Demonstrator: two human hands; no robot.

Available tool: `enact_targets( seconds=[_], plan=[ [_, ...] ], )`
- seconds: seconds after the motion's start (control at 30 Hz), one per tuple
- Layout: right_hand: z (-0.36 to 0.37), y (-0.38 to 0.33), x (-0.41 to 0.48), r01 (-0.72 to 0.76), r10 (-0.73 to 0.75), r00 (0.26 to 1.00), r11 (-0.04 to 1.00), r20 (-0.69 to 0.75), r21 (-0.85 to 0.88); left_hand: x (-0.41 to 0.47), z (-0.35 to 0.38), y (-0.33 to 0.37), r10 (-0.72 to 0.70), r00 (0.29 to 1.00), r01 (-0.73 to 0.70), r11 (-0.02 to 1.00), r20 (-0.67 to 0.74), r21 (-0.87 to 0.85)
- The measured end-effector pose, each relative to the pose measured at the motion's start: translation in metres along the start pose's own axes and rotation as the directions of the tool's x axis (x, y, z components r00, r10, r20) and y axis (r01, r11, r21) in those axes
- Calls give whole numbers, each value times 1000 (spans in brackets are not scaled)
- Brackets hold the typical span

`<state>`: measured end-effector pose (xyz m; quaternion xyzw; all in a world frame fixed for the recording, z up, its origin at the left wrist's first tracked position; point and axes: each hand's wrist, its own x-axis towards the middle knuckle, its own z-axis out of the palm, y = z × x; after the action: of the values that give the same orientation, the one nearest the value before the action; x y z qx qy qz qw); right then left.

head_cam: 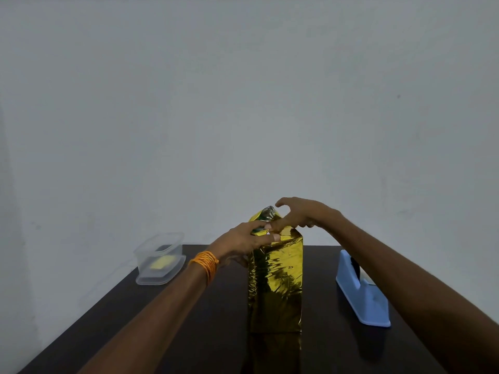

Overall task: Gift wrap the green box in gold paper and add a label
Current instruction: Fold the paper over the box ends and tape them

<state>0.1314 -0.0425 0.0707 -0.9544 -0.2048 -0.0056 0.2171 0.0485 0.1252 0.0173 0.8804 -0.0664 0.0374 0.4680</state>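
Observation:
A tall box wrapped in shiny gold paper (pixel 275 282) stands upright in the middle of the dark table (pixel 189 333). No green shows through the wrap. At its top a loose flap of paper (pixel 266 214) sticks up, silver on the inside. My left hand (pixel 243 238), with orange bangles on the wrist, lies over the top left corner and presses the folded paper down with its fingers. My right hand (pixel 299 214) reaches in from the right, one finger pushing on the top fold and the others lifted and curled.
A clear plastic container (pixel 159 259) with a small yellow item inside stands at the table's back left corner. A light blue tape dispenser (pixel 361 292) sits to the right of the box, under my right forearm. A plain grey wall is behind.

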Motion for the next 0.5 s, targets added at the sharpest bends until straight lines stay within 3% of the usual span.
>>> enact_targets(
  seconds=[0.13,0.23,0.5],
  plan=[
    [18,27,-4,91,-34,984,940,-177,330,0,1,1,31,1000,-31,999,5,38],
    [26,32,-5,56,8,994,833,-113,551,0,1,1,35,999,-35,997,4,70],
    [43,37,-9,12,20,999,697,-36,717,-5,2,6,-14,999,11,996,29,84]
  ],
)
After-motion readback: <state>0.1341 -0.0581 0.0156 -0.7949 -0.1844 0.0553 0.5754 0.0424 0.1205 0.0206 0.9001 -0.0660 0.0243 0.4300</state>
